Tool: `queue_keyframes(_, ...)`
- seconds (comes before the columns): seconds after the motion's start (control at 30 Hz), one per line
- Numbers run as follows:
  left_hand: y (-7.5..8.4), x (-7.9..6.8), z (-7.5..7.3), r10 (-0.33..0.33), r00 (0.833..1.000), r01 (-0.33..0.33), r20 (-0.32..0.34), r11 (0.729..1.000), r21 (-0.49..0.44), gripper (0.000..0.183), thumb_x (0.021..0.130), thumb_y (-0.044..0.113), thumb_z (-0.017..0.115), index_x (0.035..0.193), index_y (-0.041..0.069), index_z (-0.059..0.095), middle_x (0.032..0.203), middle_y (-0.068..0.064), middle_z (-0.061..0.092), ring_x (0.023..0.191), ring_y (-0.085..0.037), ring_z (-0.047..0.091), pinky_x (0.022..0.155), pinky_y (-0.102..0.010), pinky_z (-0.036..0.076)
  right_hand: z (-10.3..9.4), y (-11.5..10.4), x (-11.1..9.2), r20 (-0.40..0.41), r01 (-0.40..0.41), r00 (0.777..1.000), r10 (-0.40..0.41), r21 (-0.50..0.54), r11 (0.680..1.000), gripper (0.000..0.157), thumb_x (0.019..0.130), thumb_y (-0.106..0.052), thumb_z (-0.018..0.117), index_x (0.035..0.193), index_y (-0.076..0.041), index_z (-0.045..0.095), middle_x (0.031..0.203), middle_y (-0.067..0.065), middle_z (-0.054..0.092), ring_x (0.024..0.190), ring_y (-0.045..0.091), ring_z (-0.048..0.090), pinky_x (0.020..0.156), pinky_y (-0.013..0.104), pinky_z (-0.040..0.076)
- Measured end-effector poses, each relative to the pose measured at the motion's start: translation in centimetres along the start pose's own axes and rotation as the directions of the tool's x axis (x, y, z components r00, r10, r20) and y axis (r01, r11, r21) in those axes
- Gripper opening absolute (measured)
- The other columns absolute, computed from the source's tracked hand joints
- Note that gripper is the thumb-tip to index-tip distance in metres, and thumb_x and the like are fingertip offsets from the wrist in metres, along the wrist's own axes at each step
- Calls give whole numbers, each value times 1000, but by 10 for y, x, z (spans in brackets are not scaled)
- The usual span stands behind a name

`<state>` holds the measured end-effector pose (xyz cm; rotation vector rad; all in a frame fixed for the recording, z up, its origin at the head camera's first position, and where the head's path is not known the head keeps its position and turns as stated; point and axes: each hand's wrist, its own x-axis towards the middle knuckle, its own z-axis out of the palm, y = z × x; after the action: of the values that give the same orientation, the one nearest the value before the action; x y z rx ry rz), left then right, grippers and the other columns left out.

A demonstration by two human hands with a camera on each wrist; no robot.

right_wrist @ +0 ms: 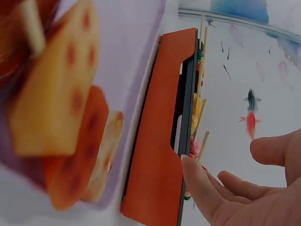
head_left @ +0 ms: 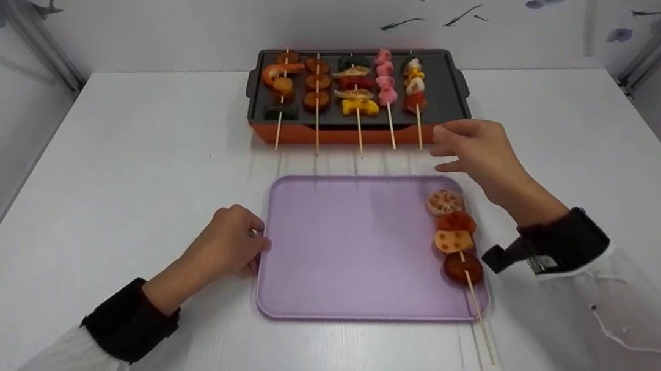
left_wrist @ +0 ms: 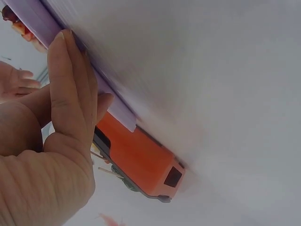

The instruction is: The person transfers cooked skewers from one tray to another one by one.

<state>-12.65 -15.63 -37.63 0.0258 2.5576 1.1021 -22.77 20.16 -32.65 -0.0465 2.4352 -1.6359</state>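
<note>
My left hand (head_left: 233, 238) pinches the left edge of a lilac tray (head_left: 348, 255), with the thumb at its rim. In the left wrist view the fingers lie along the tray's edge. On the right side of the tray lies a skewer with a lotus root slice (head_left: 444, 203), orange and yellow pieces and a brown round piece (head_left: 463, 268); its stick juts over the near rim. My right hand (head_left: 481, 155) hovers with relaxed, parted fingers and holds nothing. It is beside the grill's near right corner, close to the stick of the rightmost skewer (head_left: 416, 87).
Behind the tray stands an orange grill (head_left: 299, 136) with a black plate (head_left: 445, 90). Several skewers lie across it, including a pink one (head_left: 385, 80) and a shrimp one (head_left: 281, 71), their sticks pointing toward me. A patterned wall (head_left: 300, 10) closes the table's back.
</note>
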Motion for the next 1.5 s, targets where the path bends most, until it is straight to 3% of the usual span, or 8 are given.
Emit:
queue_keyframes(0.1,0,0,0,2,1000,-2,-1,1000,-8,5,95,-5,70,95,-6,74,66,-8,71,52,-18,69,51,-25,56,1,-2,14,72,-109,993,97,194,975,58,111,-28,54,152,10,42,154,24,49,137,35,55,103,39,55)
queue_keyframes(0.27,1,0,2,-1,1000,1,7,1000,-17,9,96,-5,69,88,-4,73,63,-7,69,52,-17,68,51,-23,54,3,3,29,134,-253,967,217,397,882,57,111,-20,52,158,7,33,156,22,44,139,32,53,109,40,50)
queue_keyframes(0.47,0,2,0,21,1000,-20,13,1000,-12,16,95,-6,67,80,-3,71,61,-7,70,52,-16,68,50,-21,51,5,6,40,143,-276,961,237,575,770,42,107,-11,59,144,8,53,121,18,69,110,24,69,99,34,56)
queue_keyframes(0.63,0,2,0,5,1000,-5,7,1000,-18,10,96,-6,68,88,-5,73,62,-6,69,51,-16,67,50,-21,52,4,4,45,138,-263,964,227,631,730,22,102,-4,66,120,7,70,94,11,74,88,18,71,84,26,61)
queue_keyframes(0.8,1,2,0,13,1000,-12,4,1000,-17,14,95,-6,67,82,-4,71,61,-6,69,51,-16,67,49,-21,52,-3,-2,44,138,-257,965,221,642,722,14,102,-1,65,110,6,75,91,11,71,82,17,69,77,23,60)
queue_keyframes(0.97,1,1,0,6,1000,-6,0,1000,-13,11,96,-6,68,85,-4,72,62,-7,70,51,-17,68,48,-21,52,-8,-10,37,140,-234,972,187,597,768,16,103,-1,61,113,8,71,92,11,68,82,17,66,75,23,59)
queue_keyframes(1.17,0,1,0,-1,1000,1,5,1000,-20,7,96,-5,68,91,-5,73,64,-7,71,52,-17,68,49,-22,53,-13,-22,19,94,-194,981,170,522,831,26,103,-6,65,125,6,67,109,13,66,91,19,68,81,26,61)
queue_keyframes(1.5,-1,0,0,40,999,-40,2,999,-11,18,95,-6,66,78,-2,69,61,-6,68,51,-15,66,50,-21,50,-23,-31,-28,72,-76,996,47,476,876,18,100,-10,71,109,4,76,105,16,68,88,20,69,78,27,62)
